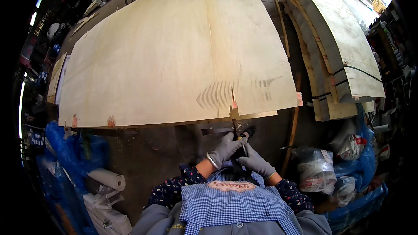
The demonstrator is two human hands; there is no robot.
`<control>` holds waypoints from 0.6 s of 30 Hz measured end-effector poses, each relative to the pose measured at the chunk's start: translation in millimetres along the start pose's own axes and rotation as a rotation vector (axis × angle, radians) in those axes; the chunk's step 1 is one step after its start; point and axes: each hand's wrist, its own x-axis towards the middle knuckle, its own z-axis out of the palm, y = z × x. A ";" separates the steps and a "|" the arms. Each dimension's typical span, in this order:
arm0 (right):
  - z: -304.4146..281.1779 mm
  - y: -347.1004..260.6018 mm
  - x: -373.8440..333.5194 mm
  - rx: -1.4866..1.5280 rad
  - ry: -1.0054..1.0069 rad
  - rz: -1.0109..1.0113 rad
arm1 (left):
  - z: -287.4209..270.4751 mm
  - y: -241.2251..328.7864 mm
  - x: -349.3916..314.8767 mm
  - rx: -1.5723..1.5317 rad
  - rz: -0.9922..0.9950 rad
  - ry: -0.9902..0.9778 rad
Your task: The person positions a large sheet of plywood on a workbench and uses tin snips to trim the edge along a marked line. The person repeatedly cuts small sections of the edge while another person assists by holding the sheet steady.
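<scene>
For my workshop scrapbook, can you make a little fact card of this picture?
Left hand: grey glove, fingers curled, exact hold unclear
Right hand: grey glove, close beside the left
Between them: dark strip
In front: big pale wooden sheet, damaged at its near edge
Right side: strapped pale stack
Left side: white roll beside blue plastic

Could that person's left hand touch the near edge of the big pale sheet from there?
Probably yes: the left hand looks just short of the near edge of the pale sheet, and nothing large seems to bar the way. Whether the hand holds something is unclear.
</scene>
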 end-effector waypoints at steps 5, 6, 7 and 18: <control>-8.6 -38.0 -1.9 0.021 -0.040 0.181 | 0.6 -9.6 10.3 -0.231 0.073 0.012; -8.7 -44.3 -1.9 0.019 -0.035 0.183 | 0.0 -14.0 15.1 -0.231 0.114 0.022; -7.3 -44.3 0.5 -0.014 0.003 0.130 | -1.0 -16.7 20.6 -0.232 0.155 0.034; -5.7 -17.8 37.7 0.032 0.088 0.067 | -11.3 -0.2 35.4 -0.247 0.189 -0.032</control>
